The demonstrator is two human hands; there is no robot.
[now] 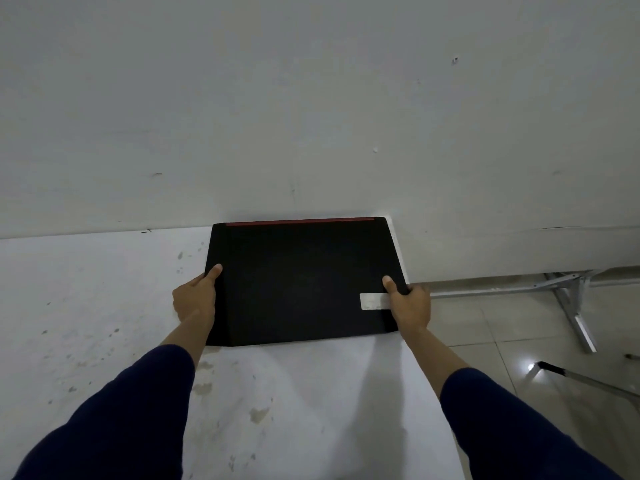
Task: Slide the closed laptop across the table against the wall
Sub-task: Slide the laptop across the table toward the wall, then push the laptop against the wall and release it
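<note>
- Laptop [304, 278], closed and black with a red strip along its far edge, lies flat on the white worktop [104, 306], its far edge at or just short of the wall [311, 116]; I cannot tell whether the two touch.
- I judge the slide to be in its closing stage: what remains, if anything, is a short, gentle push to seat the far edge squarely against the wall, then letting go.
- The laptop sits close to the worktop's right edge, with tiled floor [485, 323] below, so I would keep any last push straight and not let it drift right.
- My left hand [195, 297] is clamped on the laptop's left side, thumb on the lid, the other fingers out of sight at the edge.
- My right hand [410, 304] grips the right side likewise, thumb on top beside a pale sticker [374, 301].
- Both arms reach forward in dark blue sleeves [131, 410], nearly straight and slightly converging.
</note>
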